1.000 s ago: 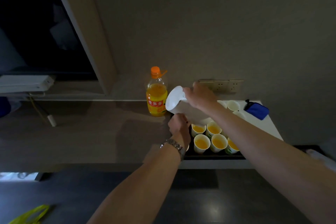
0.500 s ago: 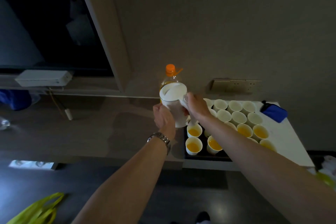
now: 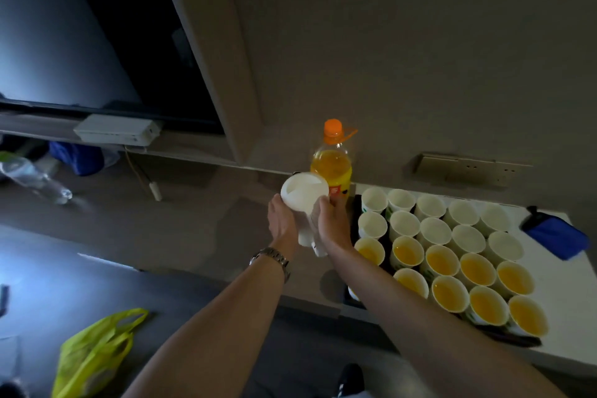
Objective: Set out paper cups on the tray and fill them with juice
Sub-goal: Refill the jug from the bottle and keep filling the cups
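Note:
A white jug stands upright just left of the black tray. My left hand lies against the jug's left side. My right hand grips its handle side. Behind the jug stands an orange juice bottle with an orange cap. Several paper cups fill the tray: the far rows are empty, the near rows hold orange juice.
A blue cloth lies right of the tray on the white counter. A wall socket plate sits behind. A yellow-green bag lies on the floor at lower left. A clear plastic bottle lies on the shelf at left.
The jug has come off the cups, gone upright and moved left beside the tray. My left hand went to its side. The view swung right, showing more cups.

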Demonstrator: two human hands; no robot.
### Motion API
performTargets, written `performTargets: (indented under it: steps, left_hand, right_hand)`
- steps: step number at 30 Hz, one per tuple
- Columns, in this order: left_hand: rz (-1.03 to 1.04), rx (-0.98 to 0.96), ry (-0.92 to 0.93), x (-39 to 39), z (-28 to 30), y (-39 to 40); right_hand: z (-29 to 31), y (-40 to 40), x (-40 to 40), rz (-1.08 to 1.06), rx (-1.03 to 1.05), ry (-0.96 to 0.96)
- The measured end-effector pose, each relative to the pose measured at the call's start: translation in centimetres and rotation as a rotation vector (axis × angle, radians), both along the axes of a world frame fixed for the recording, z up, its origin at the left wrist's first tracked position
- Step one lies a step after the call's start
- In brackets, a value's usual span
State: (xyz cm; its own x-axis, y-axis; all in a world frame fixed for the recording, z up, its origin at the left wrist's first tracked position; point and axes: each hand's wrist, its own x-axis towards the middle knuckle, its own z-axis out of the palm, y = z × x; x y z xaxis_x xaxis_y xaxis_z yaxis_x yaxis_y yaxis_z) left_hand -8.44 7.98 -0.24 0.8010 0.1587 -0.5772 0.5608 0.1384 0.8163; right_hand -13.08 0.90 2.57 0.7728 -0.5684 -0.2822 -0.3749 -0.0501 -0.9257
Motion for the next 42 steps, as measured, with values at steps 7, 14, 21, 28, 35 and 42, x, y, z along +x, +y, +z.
performTargets:
  steps: [7,14,21,28,35,42]
  left_hand:
    - [0.066,0.013,0.067,0.8,-1.5,-0.5]
    - [0.036,0.032,0.132,2.5,-2.5,-0.3]
    - [-0.054,0.076,0.178,4.5,-4.7,0.3]
    - [-0.288,0.252,0.118,7.3,-5.6,0.8]
    - [-0.554,0.621,-0.124,9.2,-4.6,0.1]
    - [-0.639,0.762,-0.277,9.1,-3.7,0.3]
  right_hand:
    - [-2.9,-0.6,1.5,-0.034,0.086,0.069]
    - [-4.6,-0.3,3.7,-0.105,0.127,0.112]
    - [-7.7,1.3,4.7,-0.197,0.167,0.132]
    - [-7.5,2.0,4.8,-0.214,-0.009,0.223]
    - [-5.9,2.4,4.0,-0.324,0.076,0.347]
    - [-11.5,4.6,5.9,-0.46,0.481,0.259]
